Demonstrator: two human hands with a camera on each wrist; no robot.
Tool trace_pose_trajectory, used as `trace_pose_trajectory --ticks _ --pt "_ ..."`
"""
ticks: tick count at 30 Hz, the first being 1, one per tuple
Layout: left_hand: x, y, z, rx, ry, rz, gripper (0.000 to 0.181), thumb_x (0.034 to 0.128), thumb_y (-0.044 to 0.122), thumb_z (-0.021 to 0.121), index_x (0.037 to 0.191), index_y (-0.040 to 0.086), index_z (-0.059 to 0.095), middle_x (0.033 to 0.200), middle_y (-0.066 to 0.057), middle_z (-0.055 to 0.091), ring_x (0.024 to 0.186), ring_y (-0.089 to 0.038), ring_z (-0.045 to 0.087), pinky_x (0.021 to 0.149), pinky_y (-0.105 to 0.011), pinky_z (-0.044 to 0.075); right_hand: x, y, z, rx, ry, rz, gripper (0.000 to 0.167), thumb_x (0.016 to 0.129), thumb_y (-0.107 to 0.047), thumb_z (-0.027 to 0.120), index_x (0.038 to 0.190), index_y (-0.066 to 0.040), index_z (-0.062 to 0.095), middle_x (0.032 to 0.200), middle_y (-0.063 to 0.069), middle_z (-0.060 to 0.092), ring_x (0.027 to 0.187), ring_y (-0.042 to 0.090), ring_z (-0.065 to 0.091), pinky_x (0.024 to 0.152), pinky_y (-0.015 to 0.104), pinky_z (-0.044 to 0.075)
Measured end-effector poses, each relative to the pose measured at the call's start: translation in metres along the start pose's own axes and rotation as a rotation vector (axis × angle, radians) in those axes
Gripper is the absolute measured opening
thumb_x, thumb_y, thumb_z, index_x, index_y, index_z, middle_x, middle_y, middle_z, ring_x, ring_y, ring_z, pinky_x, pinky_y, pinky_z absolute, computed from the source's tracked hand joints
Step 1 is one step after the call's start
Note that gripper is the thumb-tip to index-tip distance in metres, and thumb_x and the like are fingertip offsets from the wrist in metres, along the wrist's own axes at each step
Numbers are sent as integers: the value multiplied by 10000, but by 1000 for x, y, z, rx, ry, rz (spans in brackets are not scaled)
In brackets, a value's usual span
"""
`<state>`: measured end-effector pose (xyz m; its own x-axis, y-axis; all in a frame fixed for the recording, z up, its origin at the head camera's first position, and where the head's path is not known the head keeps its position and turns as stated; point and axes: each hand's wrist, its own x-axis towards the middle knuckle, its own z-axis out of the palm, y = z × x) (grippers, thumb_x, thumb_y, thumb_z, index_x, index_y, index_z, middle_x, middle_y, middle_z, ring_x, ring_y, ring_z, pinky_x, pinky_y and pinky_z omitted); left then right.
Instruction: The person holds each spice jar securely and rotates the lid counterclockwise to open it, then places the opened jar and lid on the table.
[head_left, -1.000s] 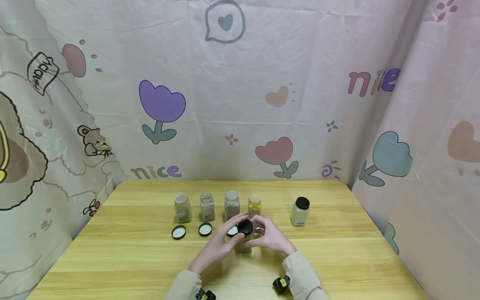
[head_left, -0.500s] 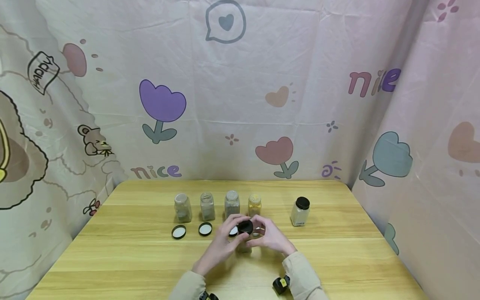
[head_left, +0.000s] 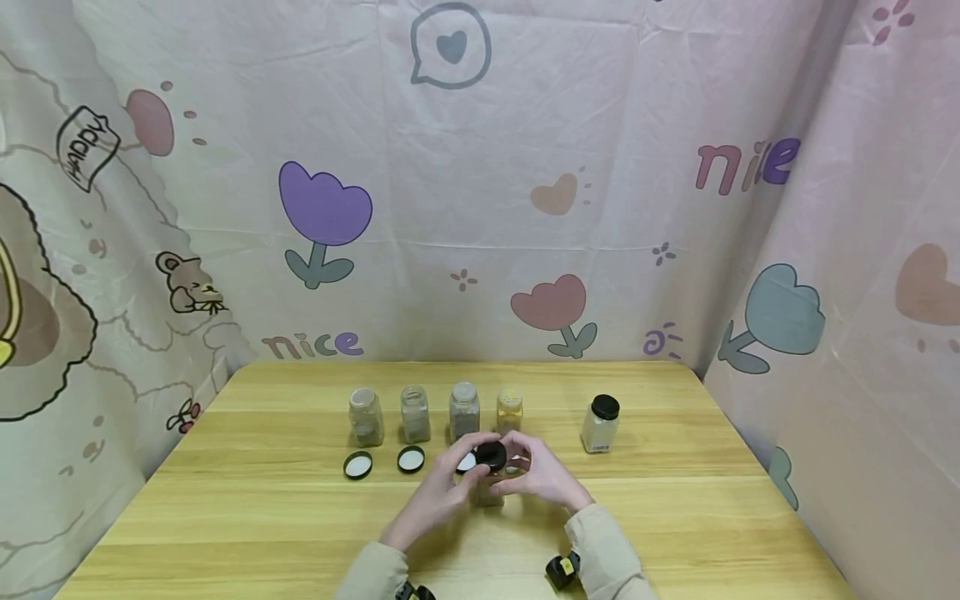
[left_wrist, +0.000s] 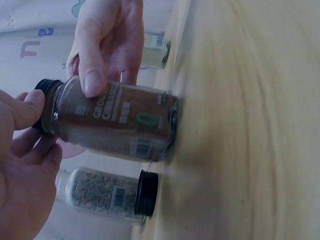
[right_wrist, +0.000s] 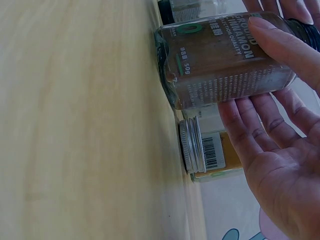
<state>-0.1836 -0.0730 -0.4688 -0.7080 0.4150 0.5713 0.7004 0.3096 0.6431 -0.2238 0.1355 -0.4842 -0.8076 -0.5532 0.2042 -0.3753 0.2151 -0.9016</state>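
Cinnamon jar [left_wrist: 117, 120] is upright, near the yellow jar [head_left: 509, 412] on the table [head_left: 262, 517]. Left hand [head_left: 447, 473], fingers bent, pinches its lid [head_left: 491, 455]; right hand [head_left: 547, 475], half curled, grips its body.

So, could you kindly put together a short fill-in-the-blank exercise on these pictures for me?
1. The right hand holds the body of a jar labelled "Ground ____".
2. The left hand grips that jar's lid, which is coloured ____.
3. Leaving aside the lidded jar off to the right, the number of jars in the row behind the hands is ____.
4. The rightmost jar of that row has contents coloured ____.

Missing words: Cinnamon; black; four; yellow.
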Motion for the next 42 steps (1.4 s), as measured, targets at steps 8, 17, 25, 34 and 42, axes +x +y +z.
trace_pose_trajectory --ticks 8,17,25,34,42 --pt "1 2 8 42 93 -54 482 883 134 745 1334 44 601 1304 -91 609 1200 -269 614 1033 -440 542 1 1 0 14 -1 -44 421 767 -76 861 1108 -12 624 1043 117 659 937 50 616 920 221 565" --pt "-1 -2 -2 -35 -49 -38 428 1005 103 585 1415 -2 521 1517 -215 490 1387 -406 490 1124 -585 432 1 -1 -1 1 -9 7 452 742 -94 875 1112 -40 621 1059 97 657 955 91 622 949 210 557" --pt "0 -2 1 13 18 -9 450 939 88 667 1370 15 563 1342 -140 640 1225 -309 627 1051 -422 541 -1 -1 -1 -1 -9 13 462 744 -109 873 1129 -55 623 1070 104 663 960 104 629 942 204 554" --pt "0 0 1 -12 -10 -65 535 937 165 692 1420 14 517 1463 -174 537 1346 -366 526 1107 -581 456 0 0 -1 8 -9 10 455 742 -91 869 1124 -57 624 1081 110 666 960 75 622 934 205 553" --pt "-2 -3 -3 -42 -64 -48 456 989 98 597 1435 53 511 1461 -157 569 1331 -351 560 1114 -491 483 -1 0 -1 5 -7 10 454 750 -107 868 1128 -55 622 1076 100 658 961 101 624 941 208 555"
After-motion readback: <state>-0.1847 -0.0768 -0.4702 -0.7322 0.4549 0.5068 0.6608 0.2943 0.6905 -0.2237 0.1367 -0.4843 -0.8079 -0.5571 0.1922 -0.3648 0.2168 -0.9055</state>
